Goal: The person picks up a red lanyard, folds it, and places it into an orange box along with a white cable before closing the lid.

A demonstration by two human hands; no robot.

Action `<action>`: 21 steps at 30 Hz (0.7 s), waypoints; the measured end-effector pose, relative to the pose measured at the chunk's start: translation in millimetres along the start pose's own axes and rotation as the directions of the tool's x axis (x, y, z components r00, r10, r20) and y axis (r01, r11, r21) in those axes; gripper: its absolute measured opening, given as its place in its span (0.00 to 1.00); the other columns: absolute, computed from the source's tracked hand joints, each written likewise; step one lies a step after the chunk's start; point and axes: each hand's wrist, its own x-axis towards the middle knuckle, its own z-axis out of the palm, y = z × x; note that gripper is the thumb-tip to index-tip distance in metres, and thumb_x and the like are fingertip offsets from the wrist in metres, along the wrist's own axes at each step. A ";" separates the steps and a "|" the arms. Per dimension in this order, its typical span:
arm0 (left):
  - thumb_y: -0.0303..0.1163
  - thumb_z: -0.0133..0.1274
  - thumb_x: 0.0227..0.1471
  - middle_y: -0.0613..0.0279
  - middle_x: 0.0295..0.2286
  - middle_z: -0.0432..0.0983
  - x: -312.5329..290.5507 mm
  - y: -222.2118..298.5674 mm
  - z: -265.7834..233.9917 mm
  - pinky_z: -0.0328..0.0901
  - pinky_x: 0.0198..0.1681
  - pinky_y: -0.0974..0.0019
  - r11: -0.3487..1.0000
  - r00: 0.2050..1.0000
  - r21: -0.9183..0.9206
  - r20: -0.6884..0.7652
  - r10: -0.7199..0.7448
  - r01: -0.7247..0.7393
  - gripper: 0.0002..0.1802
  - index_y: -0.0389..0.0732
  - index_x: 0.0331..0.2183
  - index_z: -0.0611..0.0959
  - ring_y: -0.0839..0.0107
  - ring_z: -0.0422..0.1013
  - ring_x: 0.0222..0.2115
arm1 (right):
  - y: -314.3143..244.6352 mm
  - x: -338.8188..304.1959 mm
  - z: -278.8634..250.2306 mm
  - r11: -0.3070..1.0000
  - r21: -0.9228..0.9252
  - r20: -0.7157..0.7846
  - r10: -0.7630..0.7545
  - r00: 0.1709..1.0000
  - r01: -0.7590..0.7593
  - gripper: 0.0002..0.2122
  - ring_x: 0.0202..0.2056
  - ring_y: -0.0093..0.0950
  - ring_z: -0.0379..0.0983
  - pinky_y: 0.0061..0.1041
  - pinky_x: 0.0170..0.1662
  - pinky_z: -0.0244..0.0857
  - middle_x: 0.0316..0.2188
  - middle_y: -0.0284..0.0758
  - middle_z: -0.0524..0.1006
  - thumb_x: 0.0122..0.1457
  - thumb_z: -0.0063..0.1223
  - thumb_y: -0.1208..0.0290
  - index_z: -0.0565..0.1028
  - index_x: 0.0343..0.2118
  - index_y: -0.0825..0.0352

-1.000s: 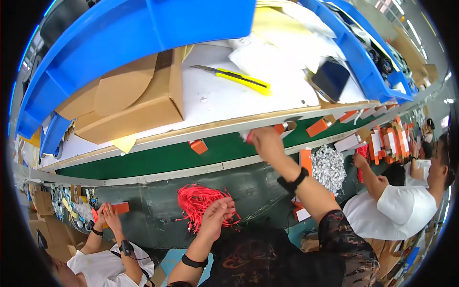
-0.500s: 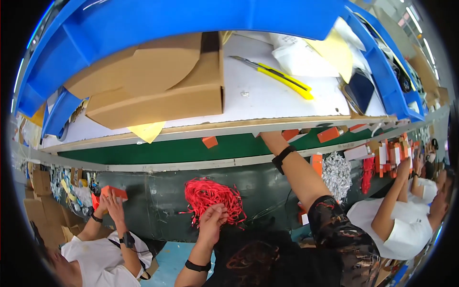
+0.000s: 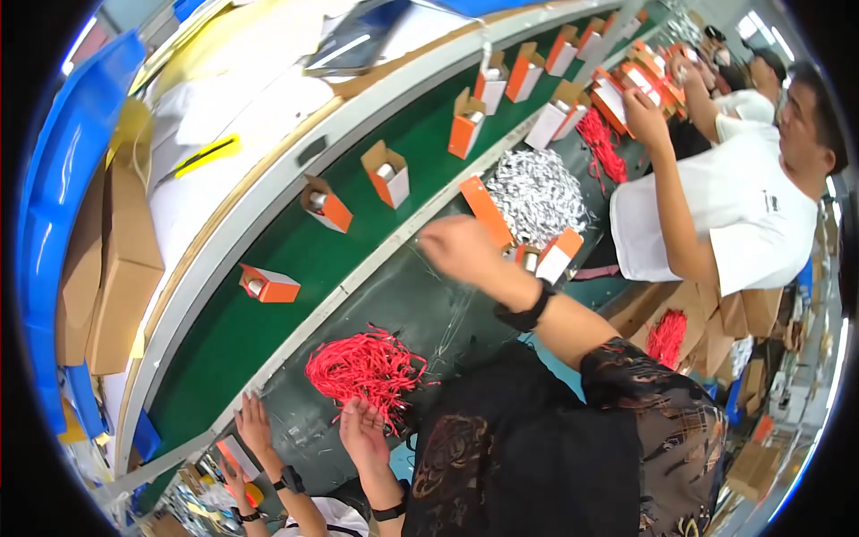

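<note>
- Red cord pile (image 3: 365,369) sits centre-left of frame
- my left hand (image 3: 364,437): half open, looks empty, at pile's lower edge
- my right hand (image 3: 461,252): mid-frame, loosely curled, can't tell if holding anything

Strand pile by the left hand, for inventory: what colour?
The strand pile is red, best seen in head view.

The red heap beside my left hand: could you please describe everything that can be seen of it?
The red heap is a loose tangle of many thin, flexible strands, like flat cords or ribbons; their exact material is unclear. It lies on the dark work surface, in a low, rounded mound with stray ends at its edges. The left hand is at its near edge; whether it touches the strands is unclear.
</note>
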 end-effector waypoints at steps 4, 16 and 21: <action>0.37 0.54 0.59 0.65 0.34 0.79 0.3 -26.8 -9.8 0.69 0.36 0.68 0.989 0.997 0.128 0.012 -0.073 0.071 0.14 0.42 0.44 0.78 0.73 0.74 0.30 | 114.4 -47.7 -98.4 0.844 -0.299 0.029 0.474 0.880 -0.445 0.08 0.34 0.43 0.77 0.42 0.38 0.71 0.29 0.42 0.80 0.52 0.54 0.66 0.81 0.32 0.60; 0.37 0.57 0.58 0.71 0.27 0.75 -26.6 -94.4 -54.9 0.61 0.25 0.79 0.864 0.984 0.484 -0.166 -0.064 0.138 0.11 0.42 0.40 0.80 0.82 0.69 0.25 | 279.1 -88.3 5.6 0.916 -0.332 0.344 0.341 0.875 -0.227 0.17 0.41 0.42 0.76 0.41 0.46 0.69 0.37 0.42 0.80 0.48 0.60 0.71 0.79 0.43 0.59; 0.36 0.59 0.55 0.66 0.27 0.77 6.0 -112.1 -56.1 0.64 0.31 0.73 0.731 0.991 0.676 -0.007 0.132 -0.093 0.12 0.38 0.38 0.82 0.78 0.70 0.26 | 286.1 -69.6 -13.2 0.801 -0.575 0.400 0.450 0.798 -0.163 0.08 0.35 0.45 0.77 0.44 0.39 0.70 0.34 0.44 0.79 0.51 0.55 0.69 0.79 0.34 0.63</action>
